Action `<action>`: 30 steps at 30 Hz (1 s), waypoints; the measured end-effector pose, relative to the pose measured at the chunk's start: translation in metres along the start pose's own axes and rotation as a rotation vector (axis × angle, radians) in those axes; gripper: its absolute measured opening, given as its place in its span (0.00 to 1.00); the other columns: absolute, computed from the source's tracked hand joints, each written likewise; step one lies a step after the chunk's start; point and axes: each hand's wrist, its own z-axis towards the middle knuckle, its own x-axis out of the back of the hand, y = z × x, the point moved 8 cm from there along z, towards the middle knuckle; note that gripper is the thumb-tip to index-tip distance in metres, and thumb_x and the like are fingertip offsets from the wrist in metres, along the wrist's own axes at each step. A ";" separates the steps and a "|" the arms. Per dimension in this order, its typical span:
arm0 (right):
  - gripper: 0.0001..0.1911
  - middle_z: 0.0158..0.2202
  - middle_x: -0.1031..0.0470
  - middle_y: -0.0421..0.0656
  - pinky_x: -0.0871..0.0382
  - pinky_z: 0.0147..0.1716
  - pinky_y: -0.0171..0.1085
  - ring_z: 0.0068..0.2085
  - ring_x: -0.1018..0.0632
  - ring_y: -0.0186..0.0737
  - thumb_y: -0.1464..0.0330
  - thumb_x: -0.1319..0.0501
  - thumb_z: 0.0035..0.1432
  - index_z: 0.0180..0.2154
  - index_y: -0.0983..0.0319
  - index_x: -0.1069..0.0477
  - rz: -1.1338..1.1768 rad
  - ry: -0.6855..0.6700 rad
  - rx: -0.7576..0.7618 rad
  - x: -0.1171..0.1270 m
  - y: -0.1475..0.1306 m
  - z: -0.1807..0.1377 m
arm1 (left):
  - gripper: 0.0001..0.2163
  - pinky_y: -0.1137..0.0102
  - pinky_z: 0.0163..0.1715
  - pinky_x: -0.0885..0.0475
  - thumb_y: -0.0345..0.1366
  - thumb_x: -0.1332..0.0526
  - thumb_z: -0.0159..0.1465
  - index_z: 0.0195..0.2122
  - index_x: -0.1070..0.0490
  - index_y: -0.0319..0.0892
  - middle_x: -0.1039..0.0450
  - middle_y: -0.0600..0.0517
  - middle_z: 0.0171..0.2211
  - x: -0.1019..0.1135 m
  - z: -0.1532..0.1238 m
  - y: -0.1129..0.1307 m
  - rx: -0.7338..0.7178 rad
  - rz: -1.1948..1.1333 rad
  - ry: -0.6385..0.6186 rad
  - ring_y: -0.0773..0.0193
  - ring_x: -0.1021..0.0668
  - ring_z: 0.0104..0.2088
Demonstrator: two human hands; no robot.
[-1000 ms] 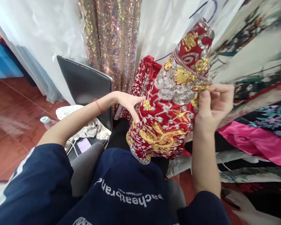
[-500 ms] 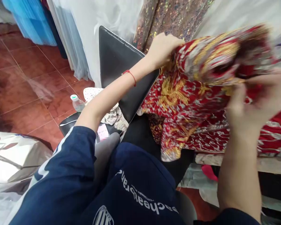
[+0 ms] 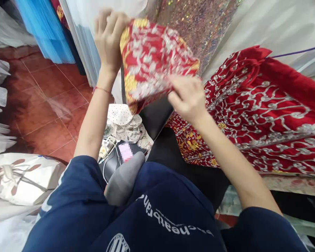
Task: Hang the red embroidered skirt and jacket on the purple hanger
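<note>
A red garment piece [image 3: 152, 59] stitched with gold and silver embroidery is raised in front of me. My left hand [image 3: 109, 36] is closed on its upper left corner, fingers wrapped round the edge. My right hand [image 3: 187, 98] grips its lower right edge, fingers curled; the hand is blurred by motion. A thin red string circles my left wrist. To the right, a larger red embroidered garment [image 3: 254, 112] lies spread out and hangs from above.
A black chair [image 3: 157, 117] stands ahead with a patterned white cloth [image 3: 127, 127], a phone [image 3: 125, 153] and cables on its seat. Sequined fabric [image 3: 199, 21], white tulle [image 3: 262, 24] and blue fabric [image 3: 46, 31] hang behind. A bagged white item [image 3: 18, 178] lies on the red tile floor.
Both hands have carried the red piece up and to the left, away from the larger red garment. My left hand rose higher; my right hand moved left to the lower edge.
</note>
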 end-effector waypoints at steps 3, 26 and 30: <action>0.15 0.55 0.20 0.46 0.27 0.58 0.60 0.61 0.24 0.49 0.64 0.46 0.71 0.31 0.57 0.29 0.083 -0.166 0.032 -0.059 0.004 -0.031 | 0.14 0.47 0.68 0.49 0.46 0.46 0.72 0.50 0.27 0.46 0.26 0.52 0.60 -0.021 -0.051 -0.031 -0.061 -0.137 -0.253 0.57 0.36 0.63; 0.10 0.45 0.20 0.50 0.30 0.47 0.41 0.44 0.19 0.43 0.72 0.42 0.66 0.45 0.63 0.23 0.007 -0.570 -0.215 -0.084 -0.025 -0.161 | 0.16 0.55 0.56 0.31 0.33 0.49 0.69 0.55 0.31 0.38 0.25 0.38 0.56 -0.037 -0.150 0.314 -0.761 -0.392 -0.235 0.50 0.25 0.58; 0.08 0.39 0.19 0.44 0.32 0.39 0.35 0.37 0.20 0.37 0.73 0.42 0.66 0.41 0.61 0.24 0.008 -0.536 -0.348 -0.052 -0.009 -0.193 | 0.20 0.53 0.61 0.34 0.37 0.46 0.68 0.59 0.35 0.37 0.30 0.34 0.60 -0.081 -0.078 0.352 -0.506 -0.554 -0.132 0.49 0.28 0.61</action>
